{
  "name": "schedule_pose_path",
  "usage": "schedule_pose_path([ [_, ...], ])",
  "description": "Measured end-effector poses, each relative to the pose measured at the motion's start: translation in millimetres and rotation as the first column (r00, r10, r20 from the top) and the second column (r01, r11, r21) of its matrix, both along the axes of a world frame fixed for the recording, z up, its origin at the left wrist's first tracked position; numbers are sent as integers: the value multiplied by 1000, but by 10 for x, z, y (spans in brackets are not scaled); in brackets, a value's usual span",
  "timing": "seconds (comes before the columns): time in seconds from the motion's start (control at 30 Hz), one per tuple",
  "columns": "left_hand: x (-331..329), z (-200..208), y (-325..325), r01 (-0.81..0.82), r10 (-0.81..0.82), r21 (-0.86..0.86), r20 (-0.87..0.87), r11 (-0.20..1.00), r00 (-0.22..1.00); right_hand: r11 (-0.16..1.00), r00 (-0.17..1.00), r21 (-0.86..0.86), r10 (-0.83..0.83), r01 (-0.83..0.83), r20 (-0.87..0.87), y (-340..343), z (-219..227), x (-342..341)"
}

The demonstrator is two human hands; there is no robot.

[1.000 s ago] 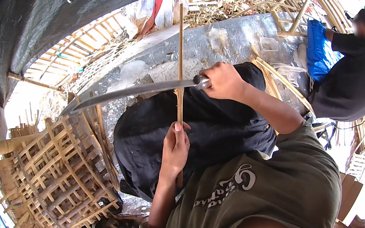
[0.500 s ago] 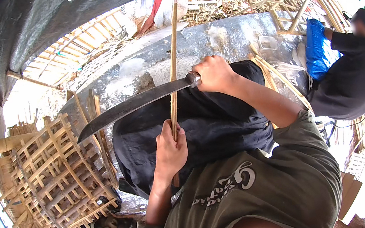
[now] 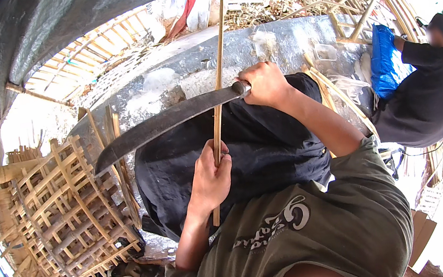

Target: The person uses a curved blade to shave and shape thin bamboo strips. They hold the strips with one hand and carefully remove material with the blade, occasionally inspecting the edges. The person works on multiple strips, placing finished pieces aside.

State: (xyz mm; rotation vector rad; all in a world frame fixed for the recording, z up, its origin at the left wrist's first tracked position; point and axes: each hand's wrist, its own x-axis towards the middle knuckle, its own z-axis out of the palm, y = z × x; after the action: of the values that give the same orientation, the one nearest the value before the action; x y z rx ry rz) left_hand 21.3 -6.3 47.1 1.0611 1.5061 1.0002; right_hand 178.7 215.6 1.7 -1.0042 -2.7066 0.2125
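My right hand (image 3: pixel 267 84) is closed around the handle of a long dark machete (image 3: pixel 165 121). The broad blade stretches out to the left, its tip near the woven bamboo panel. A thin bamboo strip (image 3: pixel 218 54) stands slanting over my lap, its lower end close to my shirt. Wrapped round the strip's lower part is my left hand (image 3: pixel 211 177), a little below the blade. The blade crosses over the strip near the machete's handle end; whether the edge touches it I cannot tell. Dark cloth (image 3: pixel 267 138) covers my legs beneath both hands.
A woven bamboo lattice (image 3: pixel 67 211) stands at the left, beside upright bamboo pieces (image 3: pixel 120 153). Grey sheeting (image 3: pixel 298 37) spreads ahead, with bamboo scraps (image 3: pixel 271 9) beyond it. At the right sits a person in dark clothes (image 3: pixel 419 93) by a blue bag (image 3: pixel 383 62).
The bamboo strip has shifted slightly right, its top end lower and leaning more to the right. My right hand and the machete have moved slightly right, and the blade's face shows lighter.
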Motion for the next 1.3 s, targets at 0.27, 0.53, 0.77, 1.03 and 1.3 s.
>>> schedule_pose_path([
  [0.27, 133, -41, 32, -28, 108, -203, 391, 979, 914, 999, 1000, -35, 4, -4, -10, -13, -57, 131],
  [0.53, 103, -215, 29, -39, 46, -40, 181, 998, 982, 996, 986, -81, -58, 46, -158, -38, 16, 258],
  [0.77, 193, -59, -4, -61, 113, 202, -258, 978, 960, 999, 999, -25, -39, 40, 35, -138, 157, 173],
  [1.03, 65, 226, -109, -72, 116, 163, -280, 984, 953, 994, 992, 22, -108, 107, 62, 201, 170, 124],
  [1.3, 155, 169, -53, -80, 140, 234, -252, 969, 957, 998, 1000, -58, -14, 14, 12, 178, 388, 133],
])
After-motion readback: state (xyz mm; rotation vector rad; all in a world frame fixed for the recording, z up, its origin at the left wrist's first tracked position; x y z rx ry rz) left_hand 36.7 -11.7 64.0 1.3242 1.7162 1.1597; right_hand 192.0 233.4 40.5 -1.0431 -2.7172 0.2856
